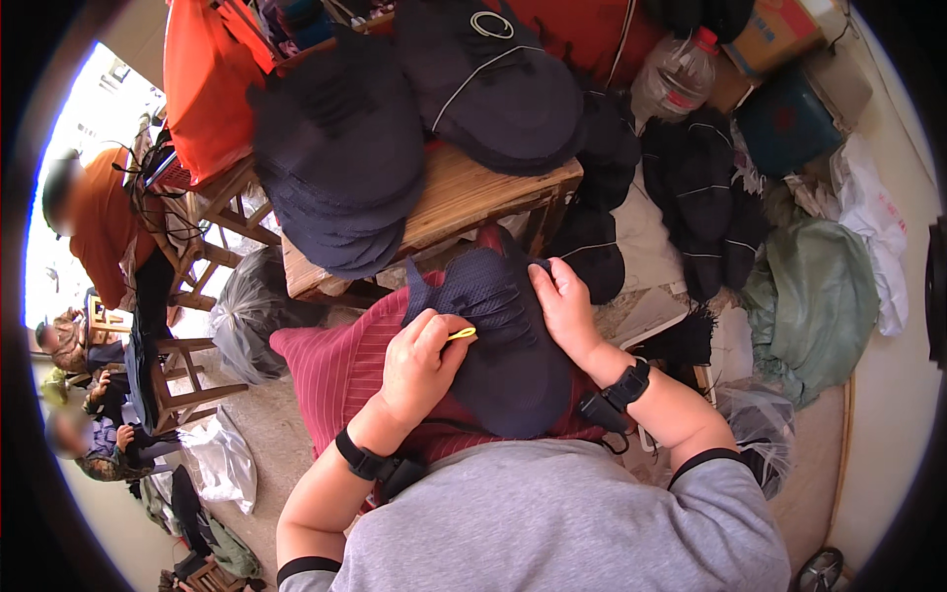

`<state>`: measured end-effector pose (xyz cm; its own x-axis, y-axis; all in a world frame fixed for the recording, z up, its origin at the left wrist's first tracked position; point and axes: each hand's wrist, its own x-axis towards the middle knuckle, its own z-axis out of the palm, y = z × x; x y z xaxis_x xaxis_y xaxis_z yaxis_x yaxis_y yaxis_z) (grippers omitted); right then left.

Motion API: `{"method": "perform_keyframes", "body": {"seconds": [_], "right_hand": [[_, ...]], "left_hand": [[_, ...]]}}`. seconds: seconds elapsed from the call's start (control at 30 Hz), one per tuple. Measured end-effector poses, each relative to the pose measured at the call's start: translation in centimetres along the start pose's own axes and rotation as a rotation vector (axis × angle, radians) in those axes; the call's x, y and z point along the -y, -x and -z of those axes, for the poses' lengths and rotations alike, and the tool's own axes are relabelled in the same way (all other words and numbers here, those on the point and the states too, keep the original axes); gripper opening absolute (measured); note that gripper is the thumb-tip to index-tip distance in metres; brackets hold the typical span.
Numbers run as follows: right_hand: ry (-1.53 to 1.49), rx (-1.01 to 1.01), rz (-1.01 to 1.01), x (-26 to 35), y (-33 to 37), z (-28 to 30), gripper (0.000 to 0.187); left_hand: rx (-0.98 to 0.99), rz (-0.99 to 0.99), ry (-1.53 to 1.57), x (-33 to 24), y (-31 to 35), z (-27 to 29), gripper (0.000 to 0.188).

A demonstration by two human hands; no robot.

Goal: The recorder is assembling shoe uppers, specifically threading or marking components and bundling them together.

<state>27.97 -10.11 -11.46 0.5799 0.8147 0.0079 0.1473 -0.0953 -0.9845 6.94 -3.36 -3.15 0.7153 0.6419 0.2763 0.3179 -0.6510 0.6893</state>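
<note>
The room is a pale-walled workspace with bundles and bags around its floor, and at the left a person in an orange top (104, 212) is beside wooden stools. In front of the wearer is a wooden table (473, 192) carrying two piles of dark blue pieces: the left pile (340, 128) hangs out over the near edge at the near left corner, while the right pile (503, 99), tied with a white cord, reaches toward the right end, a loop of cord (491, 25) lying on top. Short of the table's near edge, a maroon striped cloth (330, 380) covers the wearer's lap, and on it, toward the right edge, lies a single dark blue fabric piece (513, 380), its rounded end toward the wearer and its ridged, slotted part toward the table. The left hand (424, 365) is closed in a pinch on a small yellow tool (462, 334), just above the piece's left side by the slots. The right hand (567, 311) has the piece's upper right edge nipped between thumb and forefinger; its remaining fingers are curled. To the right, on the floor, are corded dark bundles (705, 187), a green sack (819, 296) and a white bag (873, 227).
</note>
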Motion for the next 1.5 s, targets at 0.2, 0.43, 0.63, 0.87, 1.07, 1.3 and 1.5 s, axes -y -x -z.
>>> {"method": "perform_keyframes", "body": {"seconds": [0.2, 0.43, 0.63, 0.87, 1.07, 1.3, 1.5], "right_hand": [[0.047, 0.01, 0.041, -0.6, -0.3, 0.4, 0.024], [0.061, 0.048, 0.026, 0.3, -0.3, 0.8, 0.023], [-0.022, 0.022, 0.002, -0.2, -0.2, 0.7, 0.024], [-0.047, 0.078, -0.078, -0.7, -0.1, 1.9, 0.026], [-0.104, 0.066, -0.161, -0.5, 0.0, 2.5, 0.028], [-0.368, 0.237, -0.326, 4.2, 0.8, 5.8, 0.02], [-0.613, 0.521, -0.417, 7.7, 3.6, 6.7, 0.037]], "left_hand": [[0.082, 0.199, 0.017, -0.2, 0.0, -0.1, 0.016], [0.164, 0.382, 0.113, -0.4, 0.3, 0.1, 0.013], [0.279, 0.591, 0.349, 0.5, 0.7, 0.3, 0.013], [0.108, 0.601, 0.526, 0.7, 0.0, -0.1, 0.027], [0.259, 0.577, 0.431, 1.6, -0.8, -0.2, 0.035], [0.15, 0.441, 0.417, 2.6, 0.7, 0.0, 0.022], [-0.03, 0.291, 0.391, 1.5, 1.7, 4.8, 0.015]]}}
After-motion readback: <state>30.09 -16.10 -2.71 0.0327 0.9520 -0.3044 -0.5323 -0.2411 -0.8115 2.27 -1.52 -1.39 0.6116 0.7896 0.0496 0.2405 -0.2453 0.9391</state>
